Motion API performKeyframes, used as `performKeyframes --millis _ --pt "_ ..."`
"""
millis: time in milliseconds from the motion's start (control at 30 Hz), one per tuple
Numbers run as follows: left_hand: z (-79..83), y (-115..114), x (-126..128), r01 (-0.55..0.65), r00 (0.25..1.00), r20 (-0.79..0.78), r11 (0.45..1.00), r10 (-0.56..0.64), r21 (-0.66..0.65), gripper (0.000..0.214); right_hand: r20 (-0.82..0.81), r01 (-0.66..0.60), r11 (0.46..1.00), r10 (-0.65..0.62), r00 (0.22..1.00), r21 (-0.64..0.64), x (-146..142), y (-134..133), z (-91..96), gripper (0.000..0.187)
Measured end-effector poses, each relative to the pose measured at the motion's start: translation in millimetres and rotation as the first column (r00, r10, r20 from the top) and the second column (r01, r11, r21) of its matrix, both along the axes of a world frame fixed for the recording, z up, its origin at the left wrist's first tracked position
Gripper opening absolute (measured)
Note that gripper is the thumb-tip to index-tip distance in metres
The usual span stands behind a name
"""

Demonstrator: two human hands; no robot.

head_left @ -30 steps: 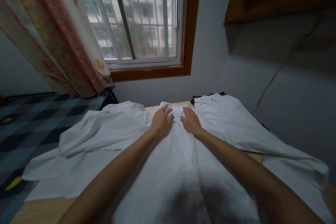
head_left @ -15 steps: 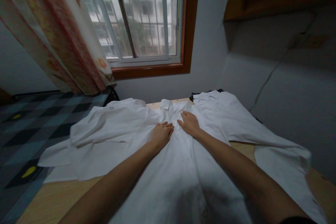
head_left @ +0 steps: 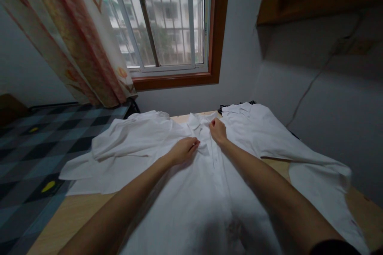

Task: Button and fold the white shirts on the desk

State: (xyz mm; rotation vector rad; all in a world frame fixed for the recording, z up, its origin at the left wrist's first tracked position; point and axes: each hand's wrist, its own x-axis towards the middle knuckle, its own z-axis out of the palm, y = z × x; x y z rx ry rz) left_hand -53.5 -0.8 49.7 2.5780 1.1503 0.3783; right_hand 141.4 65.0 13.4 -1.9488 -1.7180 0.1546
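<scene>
A white shirt [head_left: 191, 191] lies spread in front of me, its collar [head_left: 195, 120] at the far side and its buttoned front running toward me. My left hand [head_left: 186, 149] pinches the cloth left of the front edge and lifts a small fold. My right hand [head_left: 218, 129] is closed on the cloth just below the collar's right side. More white garments lie on both sides, one on the left [head_left: 128, 135] and one with its own collar on the right [head_left: 254, 123]. The fingertips of the right hand are partly hidden.
The shirts rest on a wooden tabletop [head_left: 80, 211]. A bed with checked cloth [head_left: 26, 155] stands at the left, below a patterned curtain [head_left: 86, 48]. Ahead is a barred window [head_left: 167, 24]. A wooden shelf [head_left: 293, 12] and a hanging cable [head_left: 308, 85] are on the right wall.
Both hands went from lying flat on the shirt to closing on its cloth. My right hand moved slightly farther away, toward the collar. The view shifted a little.
</scene>
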Motion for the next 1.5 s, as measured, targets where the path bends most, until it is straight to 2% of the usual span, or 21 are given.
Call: performKeyframes --millis 100,167,200,267,367,467,533,667,767,833,933,1067,1233,1333,1500 --pt "-19.5 -7.3 0.5 0.060 0.998 -0.023 0.998 -0.060 -0.028 0.026 0.029 -0.081 0.997 0.081 0.996 -0.015 -5.7 -4.9 -9.6 0.012" --pt "-29.0 -8.7 -0.8 0.110 0.993 -0.042 0.994 -0.111 -0.030 0.038 0.047 -0.109 0.994 0.109 0.993 -0.013 -7.0 -7.0 -14.4 0.012" --pt "-30.3 -7.3 -1.5 0.125 0.991 -0.049 0.991 -0.127 -0.038 0.043 0.052 -0.114 0.993 0.114 0.992 -0.014 -6.8 -7.2 -15.6 0.015" --pt "-24.6 1.2 -1.2 0.121 0.990 -0.060 0.988 -0.127 -0.092 0.040 0.051 -0.114 0.993 0.115 0.992 -0.028 -5.6 -6.4 -16.3 0.020" --pt "-4.3 26.3 6.8 0.006 0.998 -0.055 0.990 -0.014 -0.142 0.033 0.059 -0.108 0.994 0.109 0.992 -0.020 -4.3 -5.0 -16.6 0.020" --pt "8.2 56.5 23.2 -0.167 0.985 -0.043 0.985 0.165 -0.043 0.026 0.105 -0.110 0.994 0.108 0.989 0.016 -5.1 -6.1 -19.3 0.020" --pt "5.3 73.4 35.0 -0.268 0.962 -0.037 0.962 0.270 0.045 0.026 0.130 -0.108 0.994 0.104 0.986 0.022 -6.2 -7.5 -21.3 0.021" --pt "-17.1 91.7 50.5 -0.410 0.907 -0.045 0.902 0.419 0.134 0.030 0.185 -0.098 0.995 0.091 0.979 0.032 -7.5 -9.7 -21.9 0.027" --pt "-32.5 94.4 52.9 -0.517 0.855 0.012 0.850 0.519 0.099 0.036 0.234 -0.101 0.993 0.083 0.969 0.066 -8.0 -9.1 -19.4 0.037" --pt "-38.4 93.7 51.9 -0.552 0.834 0.063 0.830 0.548 0.077 0.035 0.285 -0.175 0.979 0.139 0.948 0.105 -9.0 -6.4 -17.3 0.040" --pt "-42.0 92.8 50.0 -0.546 0.838 0.073 0.830 0.541 0.115 0.022 0.339 -0.255 0.964 0.215 0.916 0.077 -12.7 1.6 -14.9 0.032" --pt "-43.8 94.2 48.7 -0.522 0.849 0.033 0.827 0.527 0.207 0.019 0.351 -0.170 0.985 0.156 0.923 0.009 -22.5 13.9 -14.4 0.028" --pt "-44.4 94.5 47.7 -0.537 0.833 0.009 0.806 0.553 0.249 0.022 0.393 -0.176 0.984 0.168 0.904 -0.014 -30.4 22.1 -15.6 0.030" --pt "-43.4 93.2 47.7 -0.533 0.833 0.005 0.801 0.553 0.271 0.023 0.356 -0.172 0.985 0.159 0.921 0.003 -27.9 26.7 -15.0 0.029" --pt "-42.4 92.4 47.4 -0.553 0.824 0.027 0.793 0.566 0.256 0.022 0.147 -0.097 0.994 0.089 0.985 0.043 -23.3 36.9 -14.4 0.027"
